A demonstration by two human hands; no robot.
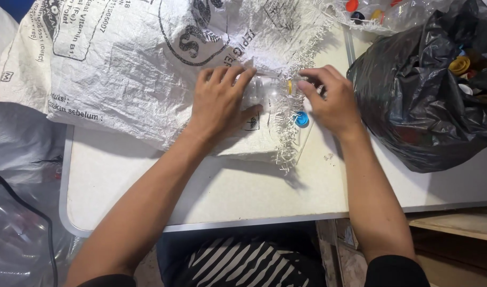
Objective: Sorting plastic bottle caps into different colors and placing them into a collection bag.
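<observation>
Clear bottle (264,90) lies gripped by both hands on printed white sack (121,64).

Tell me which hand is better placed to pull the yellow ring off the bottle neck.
Right, probably. The right hand has its fingers at the yellow ring, while the left hand grips the clear bottle body.

White printed sack (132,58), black bag (418,101)

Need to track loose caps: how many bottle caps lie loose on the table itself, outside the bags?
1: a blue cap on the table, just beside the right hand. The clear bottle still wears a yellow one. More may hide under the woven sack.
</observation>
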